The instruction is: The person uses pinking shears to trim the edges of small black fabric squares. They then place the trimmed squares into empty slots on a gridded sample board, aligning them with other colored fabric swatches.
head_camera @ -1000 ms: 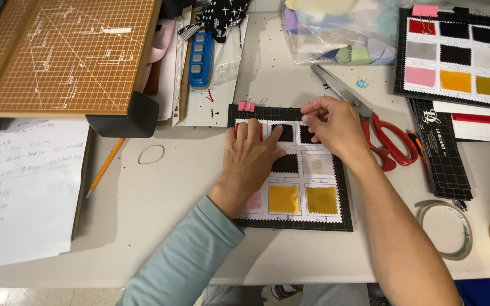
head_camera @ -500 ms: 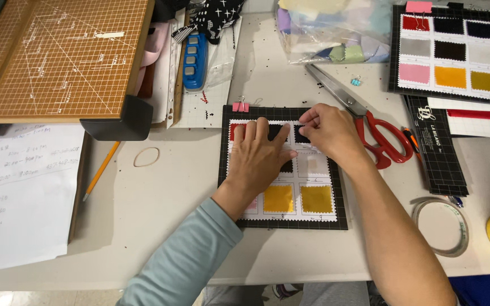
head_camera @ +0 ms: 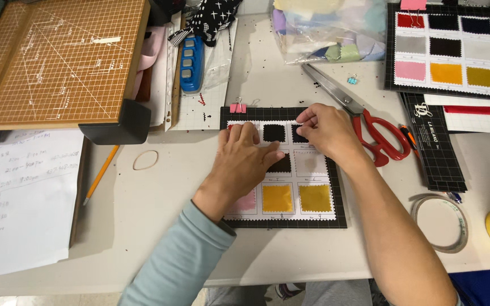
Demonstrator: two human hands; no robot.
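Pinched by the right hand is a dark swatch; the swatch card is pressed flat by the spread left hand.

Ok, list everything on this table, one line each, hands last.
swatch card: 1, black with coloured fabric squares, centre, under both hands
second swatch card: 1, black, top right
scissors: 1, red handles, right of the centre card
cutting board: 1, brown grid, top left
pencil: 1, yellow, left
rubber band: 1, pale, left of centre
paper sheet: 1, white, handwritten, far left
tape roll: 1, clear, right
binder clip: 1, pink, card's top edge
fabric bag: 1, clear, top
left hand: flat on card
right hand: fingers pinching at a dark swatch
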